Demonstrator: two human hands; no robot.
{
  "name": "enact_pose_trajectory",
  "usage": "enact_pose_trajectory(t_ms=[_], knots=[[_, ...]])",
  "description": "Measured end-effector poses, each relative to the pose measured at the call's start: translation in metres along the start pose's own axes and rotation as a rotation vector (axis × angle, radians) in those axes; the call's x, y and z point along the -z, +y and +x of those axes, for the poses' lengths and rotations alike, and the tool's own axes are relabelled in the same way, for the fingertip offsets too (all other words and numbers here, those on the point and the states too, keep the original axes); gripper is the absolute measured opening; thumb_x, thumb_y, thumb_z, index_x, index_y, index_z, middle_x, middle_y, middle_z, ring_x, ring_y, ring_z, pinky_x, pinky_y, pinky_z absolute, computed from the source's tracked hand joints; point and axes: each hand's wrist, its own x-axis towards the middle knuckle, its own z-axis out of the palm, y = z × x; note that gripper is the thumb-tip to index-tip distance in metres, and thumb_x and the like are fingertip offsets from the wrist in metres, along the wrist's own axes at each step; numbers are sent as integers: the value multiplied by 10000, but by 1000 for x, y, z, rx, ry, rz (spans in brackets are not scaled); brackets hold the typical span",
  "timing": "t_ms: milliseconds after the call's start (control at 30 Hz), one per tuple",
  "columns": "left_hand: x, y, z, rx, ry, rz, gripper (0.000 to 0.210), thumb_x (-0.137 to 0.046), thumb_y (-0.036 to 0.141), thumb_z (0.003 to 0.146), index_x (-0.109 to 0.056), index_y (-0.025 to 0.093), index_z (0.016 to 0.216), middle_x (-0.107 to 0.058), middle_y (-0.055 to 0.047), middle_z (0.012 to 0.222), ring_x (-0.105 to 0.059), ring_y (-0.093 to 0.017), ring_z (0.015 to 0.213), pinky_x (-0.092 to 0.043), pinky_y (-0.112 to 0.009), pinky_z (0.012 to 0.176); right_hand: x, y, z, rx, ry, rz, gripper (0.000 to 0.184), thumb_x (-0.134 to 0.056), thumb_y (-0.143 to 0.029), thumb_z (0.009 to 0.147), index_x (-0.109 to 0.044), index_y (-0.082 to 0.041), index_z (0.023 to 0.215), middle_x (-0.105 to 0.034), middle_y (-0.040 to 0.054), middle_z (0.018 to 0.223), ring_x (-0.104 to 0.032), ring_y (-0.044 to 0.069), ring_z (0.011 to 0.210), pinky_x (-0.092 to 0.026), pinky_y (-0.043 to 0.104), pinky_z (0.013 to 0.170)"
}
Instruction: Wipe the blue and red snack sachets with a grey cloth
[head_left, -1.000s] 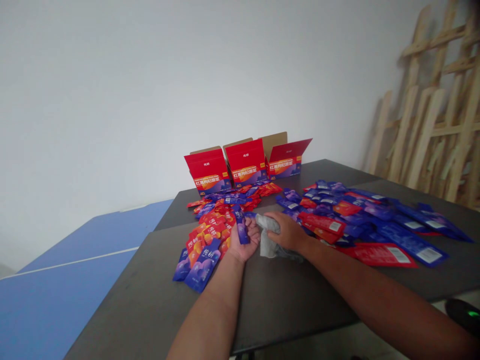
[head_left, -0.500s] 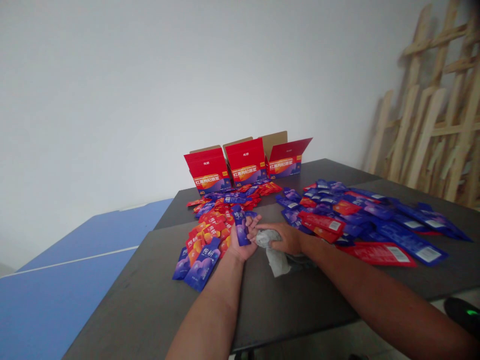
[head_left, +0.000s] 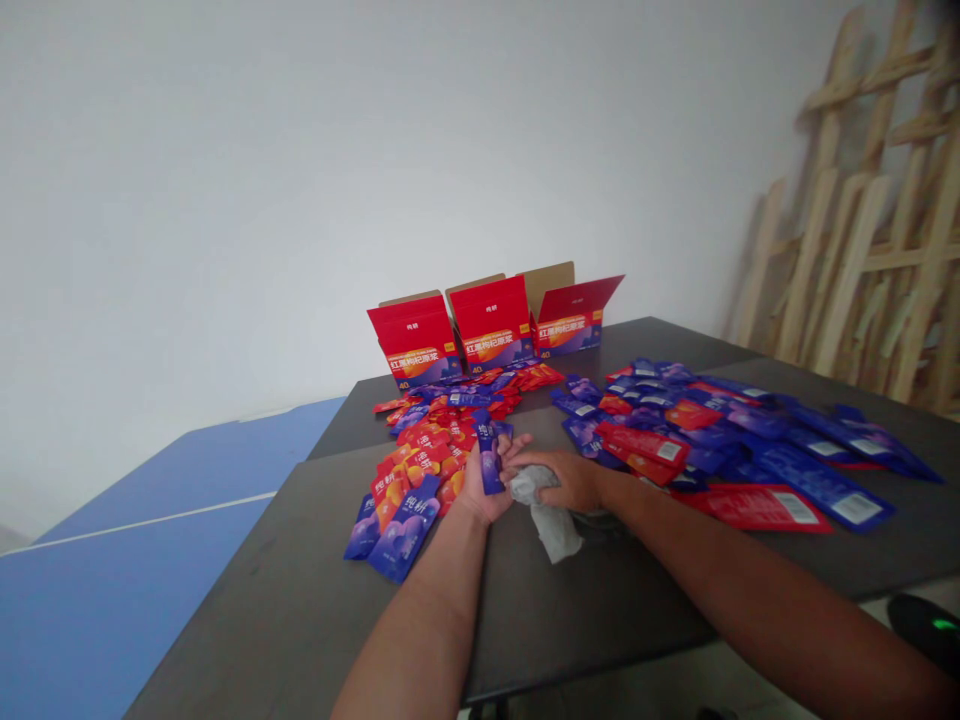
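Note:
A purple sachet (head_left: pixel 489 458) lies upright across the palm of my left hand (head_left: pixel 480 492), whose fingers curl round it. My right hand (head_left: pixel 574 480) grips a crumpled grey cloth (head_left: pixel 536 487), its fingertips close against the sachet and the left fingers. One end of the cloth hangs down toward the tabletop. Left of my hands, overlapping red sachets (head_left: pixel 420 462) and purple sachets (head_left: pixel 405 530) lie face up. To the right is a loose heap of purple and red sachets (head_left: pixel 701 415), several with barcodes showing.
Three red and purple cartons (head_left: pixel 491 325) with raised flaps stand at the back of the dark table (head_left: pixel 300 560). More sachets (head_left: pixel 480 395) lie before them. A blue table (head_left: pixel 187 490) adjoins at left. Wooden frames (head_left: pixel 862 240) lean on the wall at right.
The sachet in my left hand has turned slightly and shifted a little right. The cloth's hanging end has swung right and down. The piles and cartons stay as they were.

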Motion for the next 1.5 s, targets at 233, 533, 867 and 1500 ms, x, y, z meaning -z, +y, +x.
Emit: enact_pose_trajectory(t_ms=[233,533,867,1500], knots=[[-2,2,-2,-5,-30,-30,251,-544,337,819,-426,169,675,-652,-63,1044,-310,-24,368,-267,-200,395,-2,0,0,-15,6,1,617,-604,-174,691,-515,-217,1300,-635,60,1206,-616,221,1050,-462,340,898],[-2,2,-5,-81,48,-44,280,-491,366,866,-395,176,684,-635,-65,1006,-227,-16,388,-253,-197,408,-5,3,1,-16,112,5,578,-588,-147,684,-502,-182,1254,-655,64,1124,-621,213,967,-467,332,852],[-4,1,-8,-102,-11,-139,220,-504,295,864,-399,177,711,-474,9,765,-227,-2,384,-258,-165,391,-6,4,-1,-21,171,-12,554,-586,-151,680,-494,-184,1225,-650,57,1081,-607,196,900,-460,319,817],[-8,1,-5,30,137,-132,219,-506,354,852,-507,162,746,-546,-1,660,-325,-23,361,-274,-159,375,-4,7,-1,63,484,-166,334,-575,-269,765,-560,-202,1092,-630,71,994,-584,218,917,-452,357,836]])
